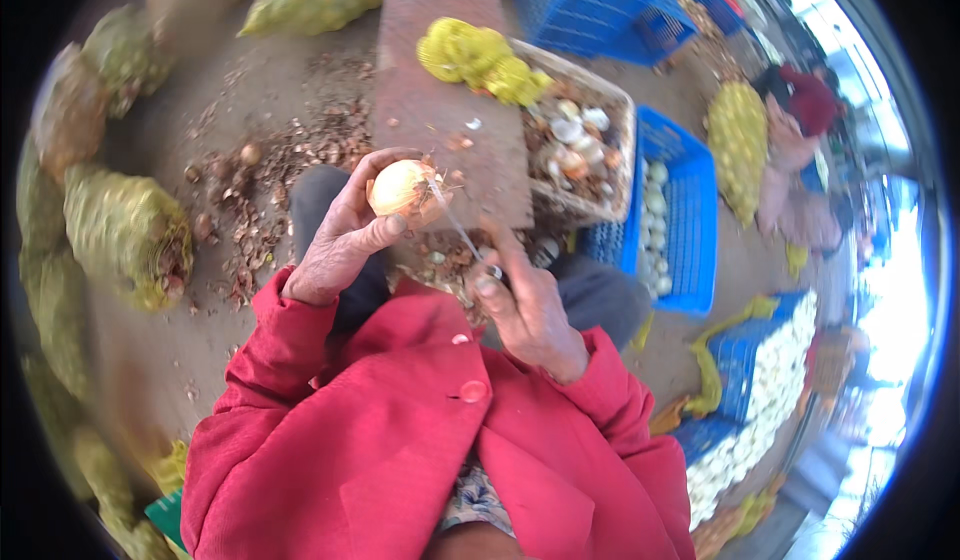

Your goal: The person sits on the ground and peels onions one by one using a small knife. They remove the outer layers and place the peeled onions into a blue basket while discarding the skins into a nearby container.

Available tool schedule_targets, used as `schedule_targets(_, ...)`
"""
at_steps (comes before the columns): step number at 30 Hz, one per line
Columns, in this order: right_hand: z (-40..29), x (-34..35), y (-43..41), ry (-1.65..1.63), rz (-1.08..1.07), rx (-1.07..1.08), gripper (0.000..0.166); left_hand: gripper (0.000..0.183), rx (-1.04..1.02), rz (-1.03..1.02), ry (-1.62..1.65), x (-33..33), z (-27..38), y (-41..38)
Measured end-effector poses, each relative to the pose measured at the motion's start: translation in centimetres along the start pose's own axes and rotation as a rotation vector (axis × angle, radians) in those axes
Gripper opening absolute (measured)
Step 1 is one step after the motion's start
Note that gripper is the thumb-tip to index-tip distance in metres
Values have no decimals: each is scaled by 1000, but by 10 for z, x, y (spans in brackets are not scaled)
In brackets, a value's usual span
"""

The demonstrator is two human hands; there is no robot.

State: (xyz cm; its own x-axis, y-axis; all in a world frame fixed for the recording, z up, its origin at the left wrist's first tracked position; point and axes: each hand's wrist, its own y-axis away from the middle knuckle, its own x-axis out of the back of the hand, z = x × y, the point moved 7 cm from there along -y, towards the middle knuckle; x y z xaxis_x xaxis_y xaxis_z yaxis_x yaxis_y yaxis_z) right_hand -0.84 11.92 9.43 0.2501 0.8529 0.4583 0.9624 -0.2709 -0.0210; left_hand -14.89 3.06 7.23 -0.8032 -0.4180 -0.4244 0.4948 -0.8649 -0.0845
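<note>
An onion with papery golden skin and a rooty end is held in my left hand, thumb in front and fingers around its far side. My right hand grips the handle of a small knife, whose thin blade reaches up and left to the onion's root end. Beyond my hands lies a worn brown board with a few skin scraps and a crumpled yellow mesh bag on it. Beside the board, a pale tub holds skins and onion pieces.
Right of the tub, a blue plastic crate holds peeled onions; more blue crates stand at the top. Filled mesh sacks line the left side. Skins litter the floor. Peeled onions are massed at right. A person is at the upper right.
</note>
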Motion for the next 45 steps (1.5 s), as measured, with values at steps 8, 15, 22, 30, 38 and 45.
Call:
schedule_targets(8, 12, 21, 53, 152, 340, 142, 57, 63, 63, -36, 46, -76, -35, 4)
schedule_targets(15, 11, 29, 76, 217, 405, 114, 54, 62, -14, -48, -91, -99, -37, 2)
schedule_targets(22, 12, 28, 79, 260, 486, 77, 54, 54, -38, -5, -70, -111, -42, 8)
schedule_targets(30, 28, 37, 50, 207, 437, 7, 45, 53, -12, 46, -163, -107, -50, 6)
schedule_targets(38, 55, 16, 66, -1030, 301, -101, 38, 60, 207, -174, 328, -98, -81, 8)
schedule_targets(45, 57, 20, 72, -525, 399, -89, 38, 50, 393, -202, 256, -96, -96, 13)
